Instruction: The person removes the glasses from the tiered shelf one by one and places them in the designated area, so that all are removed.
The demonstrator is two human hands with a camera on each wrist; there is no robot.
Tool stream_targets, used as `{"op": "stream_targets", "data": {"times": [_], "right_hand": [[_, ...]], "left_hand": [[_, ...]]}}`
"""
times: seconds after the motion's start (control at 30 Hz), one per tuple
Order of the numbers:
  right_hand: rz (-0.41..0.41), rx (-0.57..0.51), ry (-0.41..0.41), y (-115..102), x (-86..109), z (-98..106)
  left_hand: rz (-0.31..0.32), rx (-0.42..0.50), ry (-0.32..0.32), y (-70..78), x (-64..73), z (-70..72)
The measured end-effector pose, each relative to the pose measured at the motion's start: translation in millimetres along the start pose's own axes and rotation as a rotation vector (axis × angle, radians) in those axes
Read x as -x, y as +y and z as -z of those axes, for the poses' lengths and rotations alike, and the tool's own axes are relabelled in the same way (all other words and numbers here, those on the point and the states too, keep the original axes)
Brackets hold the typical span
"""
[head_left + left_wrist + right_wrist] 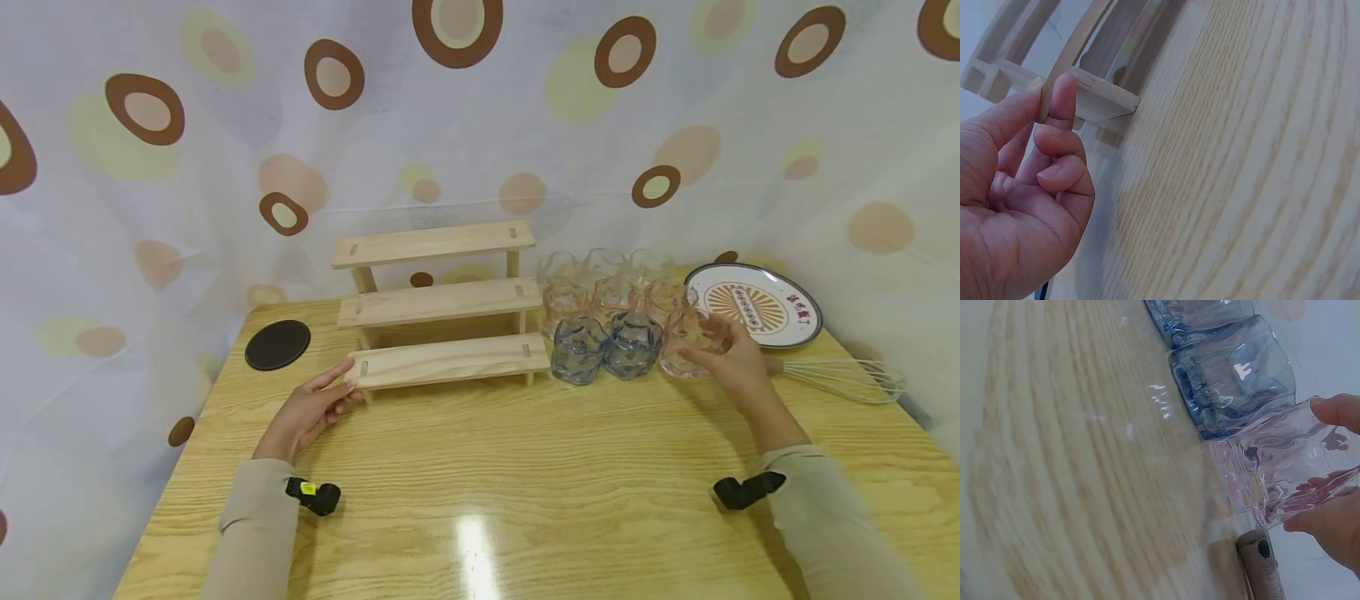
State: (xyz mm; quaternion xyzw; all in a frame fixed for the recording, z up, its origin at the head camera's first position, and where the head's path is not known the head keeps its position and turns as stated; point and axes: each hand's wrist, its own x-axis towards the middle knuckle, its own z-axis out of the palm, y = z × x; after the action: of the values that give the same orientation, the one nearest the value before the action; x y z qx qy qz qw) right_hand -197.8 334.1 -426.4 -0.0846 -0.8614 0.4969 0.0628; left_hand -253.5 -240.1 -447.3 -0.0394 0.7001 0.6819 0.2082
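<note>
My left hand [309,410] pinches the left end of the lowest board on a three-tier wooden shelf [450,360]; in the left wrist view the thumb and index finger [1063,100] hold the board's edge. Far to the right, my right hand [738,367] grips a pale pink drinking glass [678,346] by its sides. The right wrist view shows this glass [1285,465] tilted beside a blue glass [1235,378]. Two blue glasses [633,346] stand in the front row, with pink glasses [564,300] and clear glasses [558,265] behind them.
A white patterned plate [798,329] leans at the back right. Next to it lies a whisk [847,379], its handle close to my right hand. A dark round coaster [277,345] is at the back left. A patterned curtain [465,125] hangs behind the wooden table [480,467].
</note>
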Motion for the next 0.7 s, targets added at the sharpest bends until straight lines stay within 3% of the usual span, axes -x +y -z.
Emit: {"op": "stream_targets", "data": {"times": [0.7], "right_hand": [[0.018, -0.078, 0.009, 21.2, -4.5, -7.1]], "left_hand": [[0.004, 0.027, -0.024, 3.6, 3.4, -1.2]]}}
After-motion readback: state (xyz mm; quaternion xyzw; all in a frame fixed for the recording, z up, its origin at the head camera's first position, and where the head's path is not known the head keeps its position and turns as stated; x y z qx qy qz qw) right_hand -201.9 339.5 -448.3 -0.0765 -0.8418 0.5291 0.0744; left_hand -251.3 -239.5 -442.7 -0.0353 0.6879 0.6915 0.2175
